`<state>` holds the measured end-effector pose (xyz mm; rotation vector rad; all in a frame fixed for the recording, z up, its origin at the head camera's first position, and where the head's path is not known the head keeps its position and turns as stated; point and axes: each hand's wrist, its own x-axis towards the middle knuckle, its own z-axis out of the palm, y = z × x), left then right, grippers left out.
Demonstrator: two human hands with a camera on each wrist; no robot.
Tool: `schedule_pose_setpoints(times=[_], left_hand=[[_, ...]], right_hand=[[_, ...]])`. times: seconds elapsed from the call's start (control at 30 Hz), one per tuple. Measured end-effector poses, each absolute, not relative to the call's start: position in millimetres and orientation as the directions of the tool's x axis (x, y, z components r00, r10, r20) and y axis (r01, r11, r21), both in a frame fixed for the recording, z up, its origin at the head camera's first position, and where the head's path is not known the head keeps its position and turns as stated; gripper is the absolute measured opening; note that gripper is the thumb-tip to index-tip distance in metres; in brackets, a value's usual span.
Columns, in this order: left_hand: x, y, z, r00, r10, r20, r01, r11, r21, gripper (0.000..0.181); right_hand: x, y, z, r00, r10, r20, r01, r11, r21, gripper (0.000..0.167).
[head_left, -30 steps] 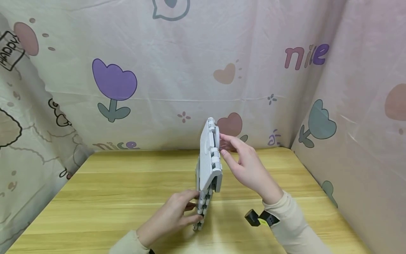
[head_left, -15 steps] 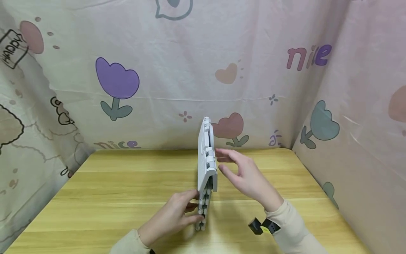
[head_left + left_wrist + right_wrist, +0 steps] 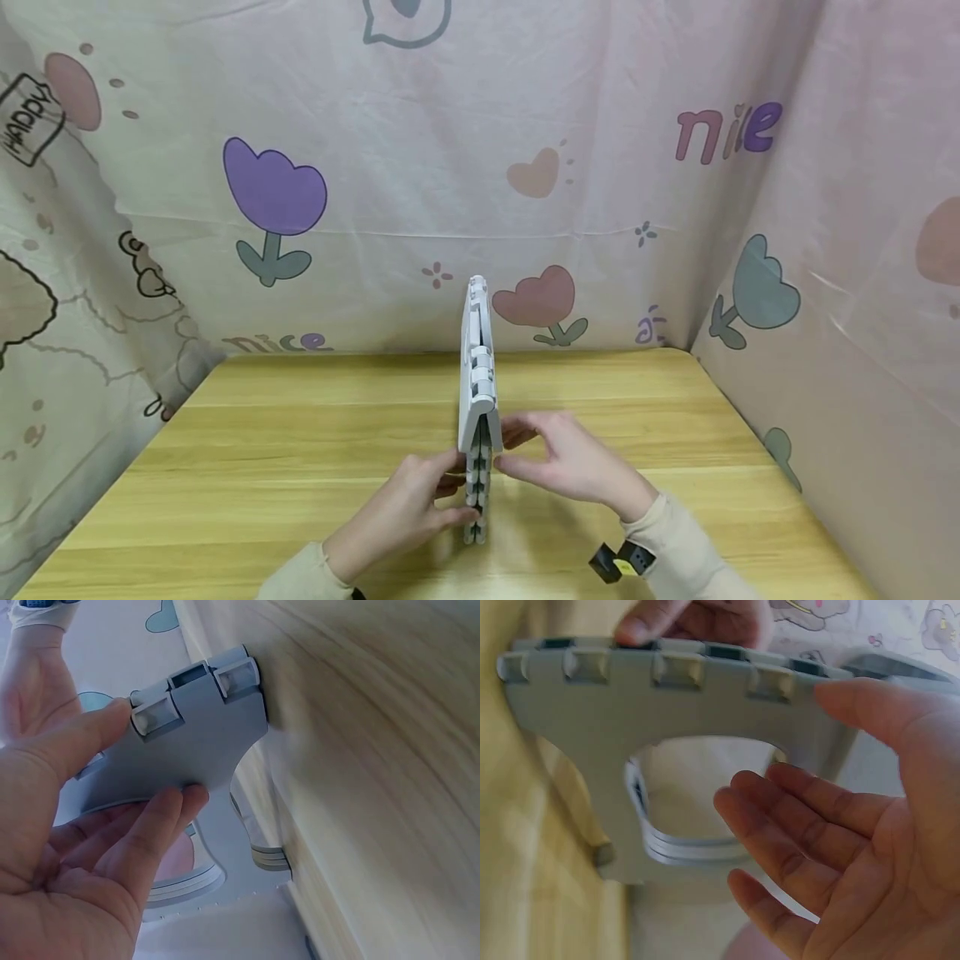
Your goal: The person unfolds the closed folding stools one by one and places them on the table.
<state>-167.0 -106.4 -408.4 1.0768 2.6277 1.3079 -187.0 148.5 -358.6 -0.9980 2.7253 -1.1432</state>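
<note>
A light grey plastic folding step stool (image 3: 477,375) stands folded and upright at the middle of the table, seen nearly edge-on in the head view. My left hand (image 3: 408,504) holds its lower near part, thumb at the hinged edge and fingers against the left face. In the left wrist view, the fingertips reach a cutout in the grey leg panel (image 3: 202,742). On the other side, my right hand (image 3: 573,462) is beside the stool's lower right face, fingers loosely bent. The right wrist view has its thumb by the hinged edge and its fingers before the cutout.
The stool stands on a wooden table (image 3: 300,433) with light yellow grain. Behind it hangs a pale curtain (image 3: 405,150) printed with flowers and words, which also closes off both sides. A small black camera (image 3: 603,562) is strapped to the right wrist.
The stool has turned slightly and its top has shifted left, so it now stands straighter. My right hand has come down from the upper right side to the lower part. The left hand keeps its place.
</note>
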Motion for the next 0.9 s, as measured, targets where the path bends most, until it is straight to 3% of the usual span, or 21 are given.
schedule_pose_setpoints(times=[0.43, 0.9], left_hand=[[-167.5, -107.1, -407.8, -0.762, 0.578, 0.29, 0.604, 0.476, 0.639, 0.049], [-168.6, -113.0, -407.5, -0.778, 0.576, 0.251, 0.558, 0.449, 0.698, 0.053]], right_hand=[[-188.3, 132.7, -375.0, -0.795, -0.57, 0.207, -0.545, 0.52, -0.658, 0.036], [-189.0, 135.6, -373.2, -0.787, -0.573, 0.229, -0.567, 0.526, -0.634, 0.033]])
